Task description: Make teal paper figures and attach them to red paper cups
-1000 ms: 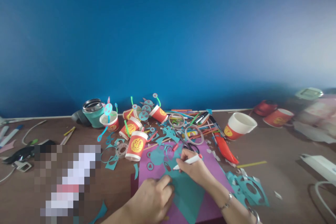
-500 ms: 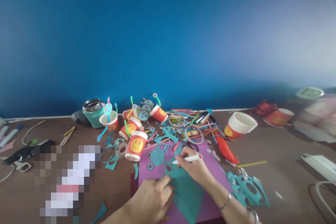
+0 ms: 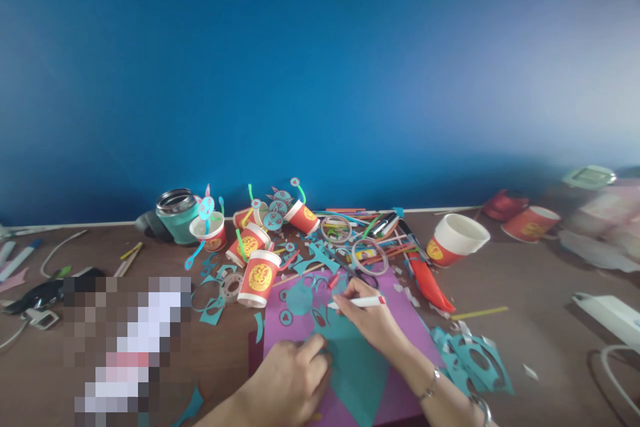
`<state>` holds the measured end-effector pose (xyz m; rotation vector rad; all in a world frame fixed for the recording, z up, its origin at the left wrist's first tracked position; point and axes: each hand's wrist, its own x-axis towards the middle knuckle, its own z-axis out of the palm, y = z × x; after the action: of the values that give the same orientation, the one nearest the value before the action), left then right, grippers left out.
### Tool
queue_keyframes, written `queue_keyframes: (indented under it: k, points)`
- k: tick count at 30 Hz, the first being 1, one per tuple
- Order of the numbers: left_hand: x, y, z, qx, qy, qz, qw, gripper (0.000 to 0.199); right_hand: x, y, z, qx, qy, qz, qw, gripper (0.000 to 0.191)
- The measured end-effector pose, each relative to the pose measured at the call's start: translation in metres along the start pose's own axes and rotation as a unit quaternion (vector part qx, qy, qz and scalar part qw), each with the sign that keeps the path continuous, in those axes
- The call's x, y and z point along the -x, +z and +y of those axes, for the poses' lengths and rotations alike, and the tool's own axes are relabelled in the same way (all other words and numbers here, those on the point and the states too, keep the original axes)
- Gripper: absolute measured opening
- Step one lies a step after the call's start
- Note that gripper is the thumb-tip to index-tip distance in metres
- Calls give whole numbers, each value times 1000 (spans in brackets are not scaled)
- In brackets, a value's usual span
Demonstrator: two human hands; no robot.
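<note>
My right hand [image 3: 367, 320] is closed round a white marker with a red end [image 3: 367, 301], its tip at the upper part of a teal paper sheet [image 3: 357, 373]. Beside the tip, a pointed shape with a red inner part [image 3: 319, 317] is drawn on the teal paper. My left hand [image 3: 295, 373] is curled at the sheet's left edge, pressing on it; its fingertips are partly hidden. Under the sheet lies purple paper [image 3: 400, 320]. A teal paper disc [image 3: 299, 299] and small round cut-outs with red hearts [image 3: 285, 317] rest on the purple paper.
Red-and-white paper cups [image 3: 259, 278] with straws and cat-face cut-outs [image 3: 274, 217] stand behind. Scissors [image 3: 367, 275], tape rolls [image 3: 370, 257] and straws crowd the back. Teal scraps [image 3: 480, 363] lie right, near a white cup [image 3: 463, 235]. A teal flask [image 3: 177, 217] stands left.
The marker's tip has shifted very slightly upward at the drawn shape. Both hands otherwise keep their places, and the sheet stays where it was.
</note>
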<state>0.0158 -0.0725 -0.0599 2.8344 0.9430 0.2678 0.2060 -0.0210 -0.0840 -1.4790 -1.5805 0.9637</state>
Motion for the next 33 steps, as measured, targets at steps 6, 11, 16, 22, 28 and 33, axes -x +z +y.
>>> queue_keyframes:
  k: [6,11,16,22,28,33]
  points:
    - [0,2,-1,-5,-6,-18,1000,15,1,-1,-4,18,-1,7,1000,24]
    - [0,1,0,1,-8,-16,1000,15,0,-1,-2,14,10,3,1000,23]
    - [0,1,0,6,-5,-12,1000,17,-3,1,7,13,17,-3,1000,21]
    - [1,3,-2,20,-4,-14,1000,17,-5,2,10,22,32,-3,999,20]
    - [1,1,-1,28,-10,-16,999,18,-3,0,5,12,44,-14,999,19]
    - [2,2,-1,19,-7,-12,1000,18,-2,-2,0,-19,43,-27,999,17]
